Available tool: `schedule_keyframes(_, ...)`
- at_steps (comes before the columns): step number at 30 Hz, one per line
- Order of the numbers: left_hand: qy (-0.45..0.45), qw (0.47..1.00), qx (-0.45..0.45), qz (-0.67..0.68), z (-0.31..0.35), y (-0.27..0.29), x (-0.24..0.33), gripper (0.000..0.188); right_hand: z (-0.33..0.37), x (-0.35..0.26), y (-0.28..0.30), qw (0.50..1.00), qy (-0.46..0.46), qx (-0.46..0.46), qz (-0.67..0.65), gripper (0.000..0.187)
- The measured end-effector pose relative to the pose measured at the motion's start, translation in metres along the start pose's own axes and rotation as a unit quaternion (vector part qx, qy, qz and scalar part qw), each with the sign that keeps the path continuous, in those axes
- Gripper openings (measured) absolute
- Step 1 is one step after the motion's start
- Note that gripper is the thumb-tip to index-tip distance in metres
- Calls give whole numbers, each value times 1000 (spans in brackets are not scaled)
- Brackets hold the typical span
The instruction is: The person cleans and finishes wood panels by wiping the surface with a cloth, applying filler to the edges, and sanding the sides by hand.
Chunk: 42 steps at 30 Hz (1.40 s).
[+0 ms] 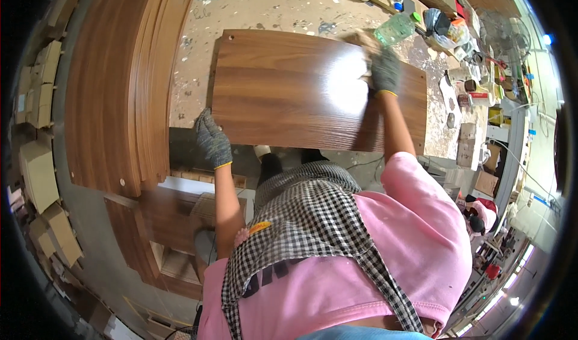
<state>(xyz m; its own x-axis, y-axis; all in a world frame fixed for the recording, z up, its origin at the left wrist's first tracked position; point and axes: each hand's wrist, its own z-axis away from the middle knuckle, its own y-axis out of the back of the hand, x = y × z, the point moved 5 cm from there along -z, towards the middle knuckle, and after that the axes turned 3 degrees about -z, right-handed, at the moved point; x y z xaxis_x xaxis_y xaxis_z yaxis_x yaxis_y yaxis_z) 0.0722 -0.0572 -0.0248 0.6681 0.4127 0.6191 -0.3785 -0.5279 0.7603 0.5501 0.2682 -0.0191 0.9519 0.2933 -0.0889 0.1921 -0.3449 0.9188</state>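
A brown wood-grain board [277, 93], with small holes near its corners, lies across the worktable in front of me. My left hand [212, 140], in a grey knit glove with a yellow cuff edge, grips the board's near left corner. Over the right part of the board is my right hand [385, 72], gloved the same way. Its fingers are closed on a tan, cloth-like thing [361, 40], smeared by motion near the far edge. Just beyond that hand lies a clear green plastic bottle [394, 29] with a green cap. Bright glare covers part of the board.
Several brown boards [114, 81] are stacked on the left. The paint-spattered worktable [265, 9] carries bags, cans and tools along its right side. Cardboard pieces [39, 165] line the far left. Another person [481, 213] is at the right, and brown panels [162, 243] stand at lower left.
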Motion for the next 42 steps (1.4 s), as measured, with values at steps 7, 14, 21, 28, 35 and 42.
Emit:
schedule_keyframes(7,53,998,17,27,4,0,4,35,43,-62,74,977,-148,-137,68,44)
schedule_keyframes(14,-9,987,-32,-159,-4,0,-24,46,42,-198,71,942,199,-73,-261,50)
schedule_keyframes(21,16,997,-9,-69,-2,-4,-30,40,42,199,54,975,-216,41,42,44)
schedule_keyframes(28,25,993,15,-118,-8,-5,-66,38,135,335,120,910,-356,164,-138,48)
schedule_keyframes(35,-48,861,92,-499,18,-11,-61,42,184,468,120,893,-429,-95,101,49)
schedule_keyframes(42,264,913,105,293,92,-29,23,68,50,217,138,854,-276,207,-390,31)
